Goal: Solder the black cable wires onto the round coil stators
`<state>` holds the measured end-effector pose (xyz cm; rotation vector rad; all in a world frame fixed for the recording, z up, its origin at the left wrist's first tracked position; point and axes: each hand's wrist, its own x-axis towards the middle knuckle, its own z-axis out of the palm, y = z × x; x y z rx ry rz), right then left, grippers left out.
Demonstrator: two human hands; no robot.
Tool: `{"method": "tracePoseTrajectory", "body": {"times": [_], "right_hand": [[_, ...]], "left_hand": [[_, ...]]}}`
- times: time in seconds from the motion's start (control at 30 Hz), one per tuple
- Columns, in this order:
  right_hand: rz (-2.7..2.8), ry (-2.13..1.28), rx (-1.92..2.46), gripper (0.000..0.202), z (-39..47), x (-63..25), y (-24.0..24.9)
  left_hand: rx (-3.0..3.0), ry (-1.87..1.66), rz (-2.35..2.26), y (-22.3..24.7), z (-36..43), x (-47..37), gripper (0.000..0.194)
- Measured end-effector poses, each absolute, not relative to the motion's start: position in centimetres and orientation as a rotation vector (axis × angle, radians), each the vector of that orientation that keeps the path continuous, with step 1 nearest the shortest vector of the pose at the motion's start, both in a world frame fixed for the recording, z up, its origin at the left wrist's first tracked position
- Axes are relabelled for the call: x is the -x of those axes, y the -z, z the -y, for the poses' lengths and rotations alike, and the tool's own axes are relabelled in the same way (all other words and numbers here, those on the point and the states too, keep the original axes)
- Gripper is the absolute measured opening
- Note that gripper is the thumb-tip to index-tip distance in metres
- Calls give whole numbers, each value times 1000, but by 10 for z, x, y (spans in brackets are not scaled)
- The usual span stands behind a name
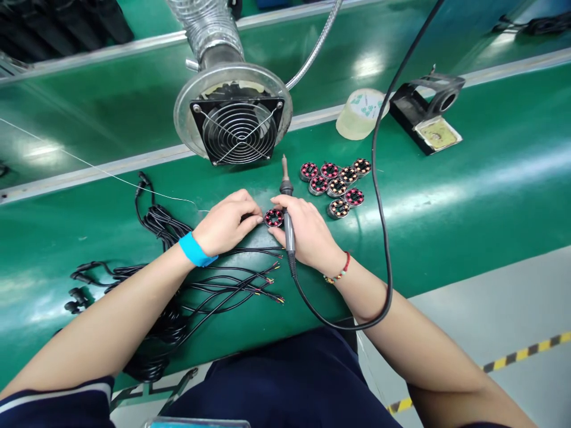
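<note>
- Black cables (209, 291) with stripped ends lie at seven o'clock of the hands
- Left hand (227, 223), fingers curled, pinches the small wound coil ring (273, 217) from its nine o'clock side
- Right hand (307, 232) wraps closed around the soldering iron (286, 208), tip pointing to twelve o'clock
- Spare coil rings (336, 181) cluster at two o'clock, below the fume fan (238, 131)

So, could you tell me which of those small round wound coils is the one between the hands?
It is the lone coil pinched between the left hand and right hand, beside the soldering iron; the other coils sit clustered untouched further right.
</note>
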<state>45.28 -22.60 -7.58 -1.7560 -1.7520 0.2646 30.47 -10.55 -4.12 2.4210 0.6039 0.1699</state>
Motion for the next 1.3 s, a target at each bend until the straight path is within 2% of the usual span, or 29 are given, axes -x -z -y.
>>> {"method": "tracePoseTrajectory", "body": {"times": [0.2, 0.37, 0.47, 0.63, 0.73, 0.83, 0.97, 1.07, 1.17, 1.3], "right_hand": [[1715, -308, 1732, 46, 226, -459, 77], [1695, -306, 1685, 50, 227, -465, 76], [1654, -261, 1618, 51, 228, -465, 75], [1616, -233, 1554, 48, 228, -464, 74], [1601, -228, 1537, 45, 228, -463, 74], [1576, -227, 1524, 43, 229, -464, 73], [1552, -246, 1530, 42, 229, -464, 72], [1539, -251, 1515, 41, 229, -464, 70], [1504, -277, 1482, 38, 230, -464, 70], [1337, -416, 1366, 35, 229, -458, 71]], "left_hand": [[-2593, -414, -832, 18, 93, -296, 19], [-2700, -104, -1069, -3, 63, -260, 38], [-2600, 64, -1113, 6, 47, -243, 38], [-2554, 126, -909, 28, 32, -244, 15], [-2558, 9, -876, 28, 40, -257, 26], [-2418, 56, -767, 20, 66, -276, 36], [-2465, 336, -413, 20, 105, -296, 23], [-2479, 477, -355, 27, 118, -302, 14], [-2389, 346, -440, 30, 116, -302, 9], [-2031, 118, -646, 23, 107, -300, 16]]}}
